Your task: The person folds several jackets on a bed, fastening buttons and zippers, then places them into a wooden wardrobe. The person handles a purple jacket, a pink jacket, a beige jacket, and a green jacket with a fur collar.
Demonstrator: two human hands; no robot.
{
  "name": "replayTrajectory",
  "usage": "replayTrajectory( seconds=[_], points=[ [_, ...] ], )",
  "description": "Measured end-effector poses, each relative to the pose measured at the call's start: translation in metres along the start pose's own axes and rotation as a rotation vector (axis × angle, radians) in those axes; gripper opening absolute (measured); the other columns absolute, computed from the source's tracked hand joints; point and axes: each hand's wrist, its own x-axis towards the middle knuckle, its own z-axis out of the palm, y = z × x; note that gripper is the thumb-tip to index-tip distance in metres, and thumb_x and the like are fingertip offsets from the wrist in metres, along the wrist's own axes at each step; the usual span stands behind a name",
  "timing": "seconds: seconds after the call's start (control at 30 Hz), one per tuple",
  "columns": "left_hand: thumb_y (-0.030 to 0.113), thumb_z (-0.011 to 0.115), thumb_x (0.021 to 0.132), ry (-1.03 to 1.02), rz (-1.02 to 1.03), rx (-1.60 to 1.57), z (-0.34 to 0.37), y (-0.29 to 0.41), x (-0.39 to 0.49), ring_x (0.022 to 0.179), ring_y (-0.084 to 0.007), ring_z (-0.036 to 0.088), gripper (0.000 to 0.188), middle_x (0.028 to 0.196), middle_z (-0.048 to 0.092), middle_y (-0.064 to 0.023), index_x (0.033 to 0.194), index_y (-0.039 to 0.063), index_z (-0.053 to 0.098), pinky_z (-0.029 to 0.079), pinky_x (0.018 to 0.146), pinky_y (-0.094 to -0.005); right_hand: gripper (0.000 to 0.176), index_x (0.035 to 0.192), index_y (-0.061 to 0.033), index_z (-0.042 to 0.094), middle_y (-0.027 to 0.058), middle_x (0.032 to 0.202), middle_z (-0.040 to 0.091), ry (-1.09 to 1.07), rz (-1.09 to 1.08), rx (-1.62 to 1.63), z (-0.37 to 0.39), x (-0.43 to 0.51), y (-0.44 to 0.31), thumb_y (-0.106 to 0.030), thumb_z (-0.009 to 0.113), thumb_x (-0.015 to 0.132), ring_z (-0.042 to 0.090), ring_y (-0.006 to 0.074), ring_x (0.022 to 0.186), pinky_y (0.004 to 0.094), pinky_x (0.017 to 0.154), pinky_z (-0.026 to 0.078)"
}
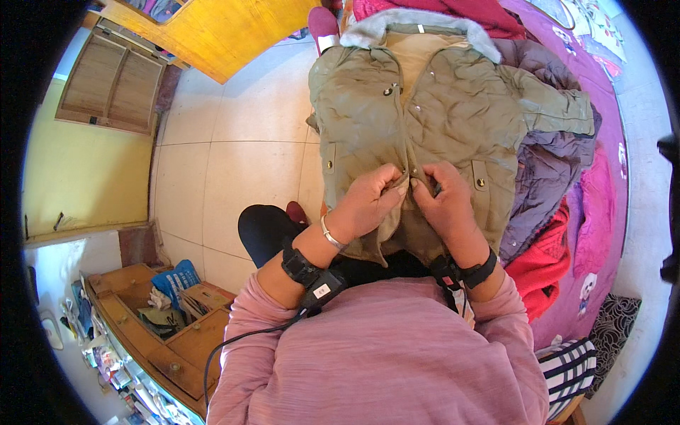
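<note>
An olive padded jacket [462, 122] with a grey fleece-like collar [425, 20] lies front up before me, its collar end away from me. The upper front gapes over a tan lining [417, 58]. My left hand [366, 202] pinches one front edge low on the jacket. Close beside it, my right hand [445, 196] grips the opposite front edge, so the two edges meet between my fingertips. A dark snap button [389, 91] shows higher on the left front panel. Flap pockets with a button [481, 181] sit on either side.
Under and beside the jacket are a dark purple padded garment [552, 170] and a red knitted garment [547, 265] on a purple bedspread [600, 234]. Tiled floor [244, 175] lies to the left. A wooden cabinet [202, 340] with an opened drawer stands at lower left.
</note>
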Motion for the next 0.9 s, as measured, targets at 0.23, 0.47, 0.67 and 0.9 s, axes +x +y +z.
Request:
replayTrajectory(
  seconds=[0.23, 0.47, 0.67, 0.9],
  points=[
    [0.014, 0.053, 0.096, -0.023, -0.016, -0.337, 0.012, -0.011, 0.002, 0.072, -0.0038, 0.036, 0.010, 0.080, 0.043, 0.0062, 0.093, 0.005, 0.052, 0.034, 0.064, -0.0197, 0.019, 0.093, -0.0005, 0.062, 0.0174, 0.082, 0.060, -0.041, -0.135, 0.019, -0.005, 0.002, -0.009, -0.006, 0.066, 0.075, 0.059, 0.0369, 0.076, 0.0395, 0.065, 0.049],
    [0.011, 0.051, 0.094, 0.014, 0.091, -0.175, 0.010, -0.010, 0.003, 0.069, -0.0099, 0.041, 0.010, 0.074, 0.046, -0.0002, 0.089, 0.002, 0.052, 0.039, 0.064, -0.0246, 0.018, 0.094, -0.0008, 0.062, 0.0169, 0.083, 0.061, -0.047, -0.121, 0.017, -0.004, 0.003, -0.011, -0.004, 0.065, 0.076, 0.060, 0.0365, 0.076, 0.0398, 0.065, 0.049],
    [0.011, 0.051, 0.095, 0.054, 0.153, -0.034, 0.011, -0.010, 0.003, 0.067, -0.0132, 0.041, 0.012, 0.072, 0.043, -0.0040, 0.087, 0.002, 0.052, 0.039, 0.062, -0.0267, 0.015, 0.093, 0.0005, 0.063, 0.0166, 0.081, 0.059, -0.076, -0.171, -0.061, -0.003, 0.004, -0.011, -0.001, 0.061, 0.079, 0.059, 0.0349, 0.074, 0.0378, 0.065, 0.048],
    [0.010, 0.052, 0.094, 0.101, 0.241, 0.182, 0.010, -0.008, 0.006, 0.059, -0.0256, 0.041, 0.014, 0.067, 0.044, -0.0145, 0.084, 0.000, 0.051, 0.040, 0.057, -0.0331, 0.021, 0.098, -0.0031, 0.063, 0.0137, 0.084, 0.058, -0.116, -0.233, -0.147, -0.002, 0.005, -0.008, -0.005, 0.063, 0.077, 0.058, 0.0338, 0.080, 0.0411, 0.067, 0.050]
  ],
)
